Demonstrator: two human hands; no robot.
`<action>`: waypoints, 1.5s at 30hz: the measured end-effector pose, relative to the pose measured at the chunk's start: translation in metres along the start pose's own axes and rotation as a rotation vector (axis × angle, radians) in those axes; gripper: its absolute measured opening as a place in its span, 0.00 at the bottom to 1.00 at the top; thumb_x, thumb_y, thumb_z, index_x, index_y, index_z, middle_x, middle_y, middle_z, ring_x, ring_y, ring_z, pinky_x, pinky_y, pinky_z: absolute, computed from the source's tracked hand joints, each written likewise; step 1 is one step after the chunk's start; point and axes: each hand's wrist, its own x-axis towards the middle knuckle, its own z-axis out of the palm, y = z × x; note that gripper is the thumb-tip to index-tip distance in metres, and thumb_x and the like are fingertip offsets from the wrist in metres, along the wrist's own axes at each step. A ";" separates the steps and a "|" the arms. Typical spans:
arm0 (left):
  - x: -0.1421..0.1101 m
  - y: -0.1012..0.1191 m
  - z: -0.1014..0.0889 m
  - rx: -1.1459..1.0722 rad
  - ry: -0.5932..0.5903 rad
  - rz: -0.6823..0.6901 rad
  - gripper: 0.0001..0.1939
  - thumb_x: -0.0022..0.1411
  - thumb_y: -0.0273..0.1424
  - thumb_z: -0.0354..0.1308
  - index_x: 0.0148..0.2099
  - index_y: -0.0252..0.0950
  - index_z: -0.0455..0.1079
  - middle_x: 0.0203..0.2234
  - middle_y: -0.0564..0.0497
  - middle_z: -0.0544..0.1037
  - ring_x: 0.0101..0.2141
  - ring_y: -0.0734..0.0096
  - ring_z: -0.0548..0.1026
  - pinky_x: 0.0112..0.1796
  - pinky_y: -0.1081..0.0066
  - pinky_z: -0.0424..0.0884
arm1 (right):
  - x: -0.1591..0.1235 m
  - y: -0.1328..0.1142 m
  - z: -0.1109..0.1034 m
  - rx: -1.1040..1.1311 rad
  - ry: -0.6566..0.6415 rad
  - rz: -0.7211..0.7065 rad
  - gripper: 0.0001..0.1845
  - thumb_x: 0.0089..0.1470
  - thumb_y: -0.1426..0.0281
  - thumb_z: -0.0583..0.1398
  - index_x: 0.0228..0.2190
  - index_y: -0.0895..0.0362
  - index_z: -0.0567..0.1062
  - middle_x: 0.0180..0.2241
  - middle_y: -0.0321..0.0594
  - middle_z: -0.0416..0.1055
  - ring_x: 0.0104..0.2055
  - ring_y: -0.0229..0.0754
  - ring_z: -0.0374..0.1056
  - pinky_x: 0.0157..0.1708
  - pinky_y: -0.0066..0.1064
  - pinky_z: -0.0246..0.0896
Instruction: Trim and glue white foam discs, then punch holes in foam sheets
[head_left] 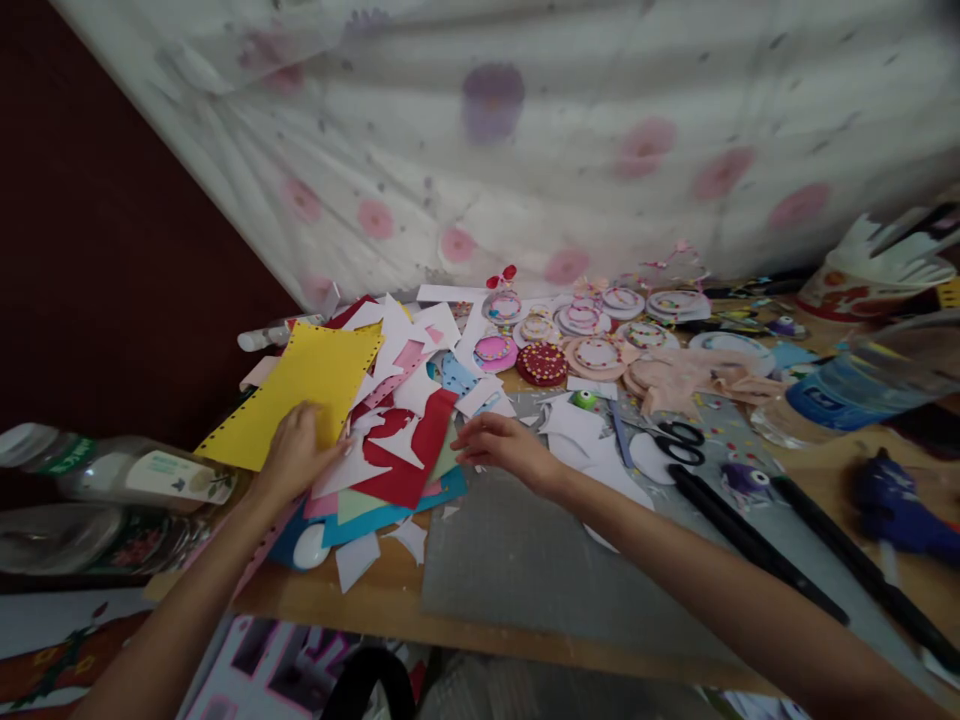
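Note:
My left hand [300, 455] lies over the lower part of a yellow sheet [307, 365] with punched holes along its edges, thumb and fingers apart. My right hand [506, 450] hovers by the right side of the paper pile, fingers stretched to the left with nothing in them. Between the hands are a red paper piece [427, 445], white paper scraps [352, 465] and a blue sheet [397, 515] at the bottom of the pile. Whether the left fingertips press on the yellow sheet is hard to make out.
A grey cutting mat [525, 560] bears scissors [682, 440] and a black pen-like tool [750, 540]. Beaded round pieces [544, 363] stand behind. Plastic bottles [135, 470] lie at left; another bottle [832, 395], a blue glue gun [896, 505] and a paper cup [847, 285] are at right.

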 end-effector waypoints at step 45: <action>-0.172 0.186 0.013 -0.400 -0.372 0.947 0.29 0.55 0.21 0.51 0.60 0.33 0.64 0.55 0.44 0.74 0.58 0.59 0.68 0.54 0.61 0.71 | -0.209 0.052 -0.093 -1.146 0.244 -0.464 0.46 0.45 0.66 0.68 0.61 0.54 0.54 0.57 0.52 0.61 0.60 0.56 0.58 0.58 0.49 0.57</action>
